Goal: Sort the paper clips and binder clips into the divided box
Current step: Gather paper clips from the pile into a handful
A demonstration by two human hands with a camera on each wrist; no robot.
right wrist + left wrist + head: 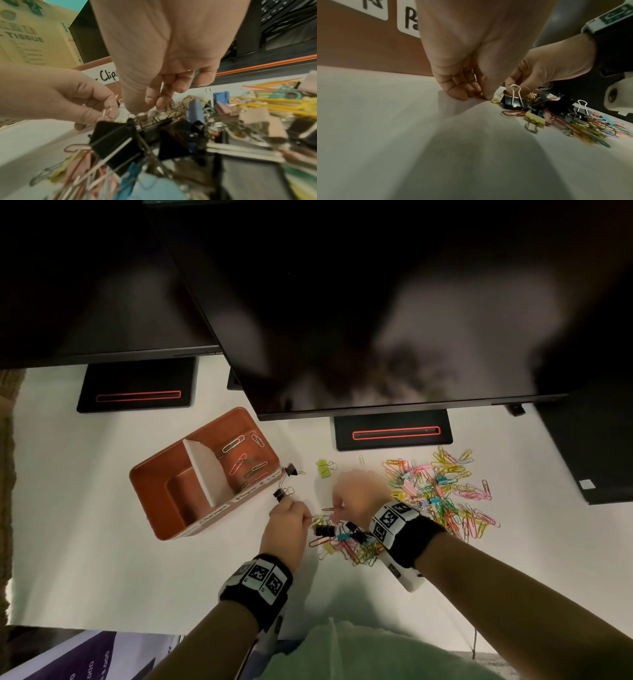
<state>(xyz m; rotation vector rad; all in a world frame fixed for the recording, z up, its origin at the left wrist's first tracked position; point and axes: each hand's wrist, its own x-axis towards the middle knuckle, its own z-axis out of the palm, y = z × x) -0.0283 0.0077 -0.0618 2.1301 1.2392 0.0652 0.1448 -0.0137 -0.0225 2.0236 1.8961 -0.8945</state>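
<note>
Orange-brown plastic, the divided box (161, 491) sits just left of the left hand (287, 520), with coloured paper clips (243, 458) in its far compartment and two black binder clips (286, 482) lying between its corner and that hand's knuckles. The left hand has its fingers (453, 93) curled down to the white table (102, 559), pinching a thin wire clip (107, 113). Just to its right, the right hand (359, 494) pinches fingertips (161, 104) together over a small mixed heap (346, 539) of clips, though what it grips I cannot tell; the big bright pile (442, 491) lies beyond its wrist.
</note>
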